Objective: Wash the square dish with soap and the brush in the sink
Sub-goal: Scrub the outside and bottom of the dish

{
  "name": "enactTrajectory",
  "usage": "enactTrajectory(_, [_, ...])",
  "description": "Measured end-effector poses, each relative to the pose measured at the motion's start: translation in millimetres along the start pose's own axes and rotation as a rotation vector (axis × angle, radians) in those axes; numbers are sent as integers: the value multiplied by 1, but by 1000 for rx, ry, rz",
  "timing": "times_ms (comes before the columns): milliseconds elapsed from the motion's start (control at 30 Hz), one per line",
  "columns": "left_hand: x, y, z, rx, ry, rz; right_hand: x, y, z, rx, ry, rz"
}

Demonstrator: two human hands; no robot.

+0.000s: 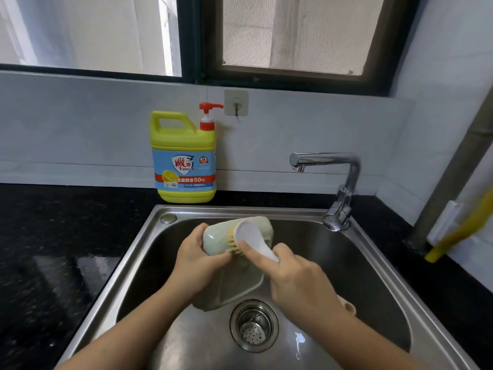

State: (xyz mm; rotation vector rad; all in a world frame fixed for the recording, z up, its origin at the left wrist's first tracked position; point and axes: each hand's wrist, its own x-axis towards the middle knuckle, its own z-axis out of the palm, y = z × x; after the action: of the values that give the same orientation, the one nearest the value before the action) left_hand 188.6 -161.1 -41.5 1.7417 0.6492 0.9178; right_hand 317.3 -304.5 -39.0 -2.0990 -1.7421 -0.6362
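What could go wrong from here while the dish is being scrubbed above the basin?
1. The left hand grips the square dish by one edge, tilted above the sink. If the dish is wet or soapy, it may slip and strike the steel.
2. The right hand presses the brush against the dish, so a hard stroke could twist it out of that grip.
3. No water runs from the faucet, so residue might not rinse off.

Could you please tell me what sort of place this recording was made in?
Most likely a home kitchen: a steel sink with a chrome tap, a dark counter, and a dish-soap pump bottle.
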Motion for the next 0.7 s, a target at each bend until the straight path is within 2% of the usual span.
enactTrajectory(100, [0,1,-2,-55,4,-22,0,6,0,-32,35,26])
enactTrajectory(267, [0,5,-1,-170,40,-76,1,24,0,-57,12,172])
enactTrajectory(567, [-2,6,3,-169,16,-65,-2,1,-1,-9,53,-65])
enactTrajectory(700, [-2,8,0,-205,46,-84,-1,16,-2,-27,75,32])
